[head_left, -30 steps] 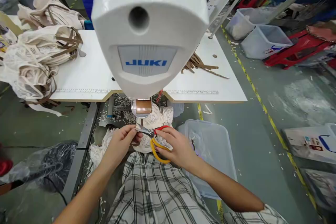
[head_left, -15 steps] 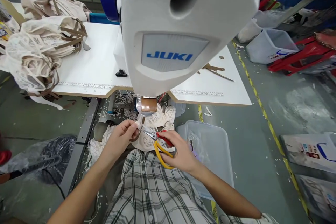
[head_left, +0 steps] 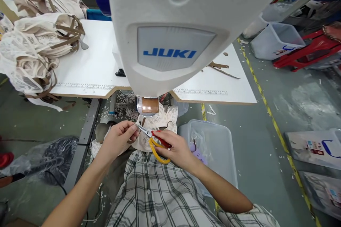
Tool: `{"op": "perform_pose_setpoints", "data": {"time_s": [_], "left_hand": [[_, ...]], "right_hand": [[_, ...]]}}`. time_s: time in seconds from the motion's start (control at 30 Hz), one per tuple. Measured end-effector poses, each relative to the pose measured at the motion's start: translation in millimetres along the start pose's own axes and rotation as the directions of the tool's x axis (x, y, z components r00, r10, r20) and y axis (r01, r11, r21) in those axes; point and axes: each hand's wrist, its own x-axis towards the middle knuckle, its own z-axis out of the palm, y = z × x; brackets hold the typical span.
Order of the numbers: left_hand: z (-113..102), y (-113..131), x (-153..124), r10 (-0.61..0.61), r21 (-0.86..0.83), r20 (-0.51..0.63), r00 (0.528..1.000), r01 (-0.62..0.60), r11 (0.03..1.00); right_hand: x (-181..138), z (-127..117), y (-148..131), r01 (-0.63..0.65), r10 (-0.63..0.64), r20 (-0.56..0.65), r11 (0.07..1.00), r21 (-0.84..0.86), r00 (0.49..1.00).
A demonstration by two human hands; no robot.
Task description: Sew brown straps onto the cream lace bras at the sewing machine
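My right hand (head_left: 173, 149) is closed around scissors (head_left: 144, 130) with a yellow and a red handle loop. Their blades point left, and the tip meets the fingertips of my left hand (head_left: 118, 138). Thumb and fingers of that left hand are pinched together on the edge of a cream lace garment, which looks like a bra (head_left: 170, 115). The garment hangs over my lap, under the head of a white sewing machine (head_left: 170, 14). What exactly lies between the left fingertips is mostly hidden by them.
On the white table (head_left: 93, 49), a pile of lace garments (head_left: 37, 46) with brown straps lies at left. Brown strips (head_left: 222, 69) lie at right. A translucent plastic bin (head_left: 221, 149) stands on the floor by my right arm. The machine head overhangs my hands.
The scissors and my right hand have moved slightly left and up, and the blades look closer together. The left hand still pinches the garment, a little farther left. My view has shifted slightly.
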Motion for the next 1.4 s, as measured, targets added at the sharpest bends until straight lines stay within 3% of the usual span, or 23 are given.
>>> {"op": "perform_pose_setpoints", "data": {"time_s": [0.17,0.23,0.33,0.43,0.53,0.6,0.67,0.73,0.83,0.9,0.97,1.07,1.13,1.17,1.23,1.3,1.4], "left_hand": [[-4.0,3.6,1.7,0.084,0.078,-0.105,0.991,-0.076,0.994],[-7.9,4.0,1.3,0.166,0.272,-0.151,0.974,-0.121,0.955],[-15.3,2.4,0.0,0.34,0.648,-0.18,0.923,-0.149,0.747],[-21.0,6.4,-1.9,0.384,0.751,-0.107,0.917,-0.178,0.636],[-24.9,22.2,-5.4,0.283,0.661,0.037,0.958,-0.236,0.712],[-28.3,35.0,-8.3,0.208,0.598,0.15,0.967,-0.256,0.759],[-32.0,43.5,-10.7,0.183,0.648,0.207,0.961,-0.275,0.71],[-33.8,44.6,-11.1,0.226,0.765,0.176,0.958,-0.277,0.581],[-26.8,33.9,-8.7,0.361,0.846,0.134,0.923,-0.296,0.444],[-14.9,23.9,-7.3,0.457,0.864,0.202,0.866,-0.377,0.333],[0.3,16.1,-7.2,0.522,0.859,0.288,0.803,-0.457,0.23],[23.5,12.7,-8.4,0.646,0.839,0.317,0.694,-0.523,0.151],[37.0,15.6,-8.6,0.71,0.813,0.272,0.65,-0.55,0.193],[42.9,18.1,-8.2,0.705,0.783,0.231,0.67,-0.558,0.274],[52.7,23.8,-7.0,0.632,0.679,0.136,0.763,-0.536,0.502],[58.8,29.4,-5.3,0.534,0.548,0.043,0.845,-0.466,0.694],[58.9,35.7,-2.1,0.486,0.519,-0.092,0.869,-0.374,0.768]], "right_hand": [[-11.0,-6.3,8.9,-0.056,0.055,-0.034,0.998,-0.036,0.998],[-13.6,-17.1,14.9,-0.13,0.126,-0.05,0.988,-0.087,0.991],[-7.3,-44.7,27.8,-0.28,0.264,-0.101,0.94,-0.194,0.959],[19.2,-83.8,45.9,-0.362,0.292,-0.237,0.865,-0.347,0.927],[63.3,-124.6,65.3,-0.384,0.206,-0.369,0.766,-0.516,0.907],[92.2,-144.4,73.7,-0.316,0.134,-0.326,0.727,-0.609,0.936],[110.2,-152.3,74.6,-0.217,0.048,-0.27,0.736,-0.642,0.962],[111.5,-144.6,66.7,-0.165,-0.035,-0.295,0.763,-0.625,0.955],[85.6,-106.3,42.2,-0.097,-0.063,-0.286,0.853,-0.513,0.956],[61.3,-72.2,22.5,0.059,-0.068,-0.024,0.966,-0.252,0.997],[42.0,-41.2,4.7,0.151,-0.132,0.179,0.984,-0.093,0.975],[30.6,-12.3,-13.2,0.126,-0.137,0.212,0.99,0.066,0.968],[32.1,-5.7,-19.8,0.038,-0.071,0.125,0.967,0.252,0.99],[34.3,-5.5,-22.6,-0.017,-0.008,0.069,0.934,0.357,0.998],[40.4,-9.6,-28.9,-0.11,0.15,-0.037,0.848,0.519,0.988],[49.2,-17.8,-36.8,-0.152,0.263,-0.112,0.802,0.577,0.958],[67.6,-33.9,-47.3,-0.126,0.256,-0.181,0.841,0.526,0.95]]}}
